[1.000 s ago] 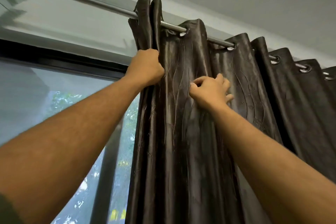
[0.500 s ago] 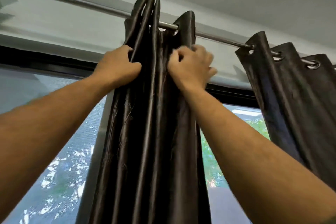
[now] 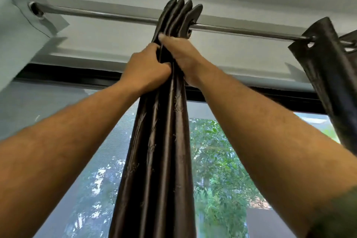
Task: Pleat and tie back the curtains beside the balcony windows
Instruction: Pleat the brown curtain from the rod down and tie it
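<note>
A dark brown satin curtain (image 3: 160,150) hangs from a steel rod (image 3: 116,15) by eyelets. Several of its folds are pressed together into one narrow bundle at the middle of the rod. My left hand (image 3: 144,69) grips the bundle's left side just under the rod. My right hand (image 3: 181,56) clamps the right side, thumb across the front, touching the left hand. The remaining part of the dark curtain (image 3: 332,83) hangs apart at the far right.
A pale blue-grey curtain (image 3: 17,31) hangs on the rod at the far left. Behind the bundle is the black window frame (image 3: 67,75) and a screened pane with green trees outside. The ceiling is close above the rod.
The folds have been slid left along the rod and squeezed tighter. My right hand came up against my left hand. The gap to the right-hand curtain part has widened.
</note>
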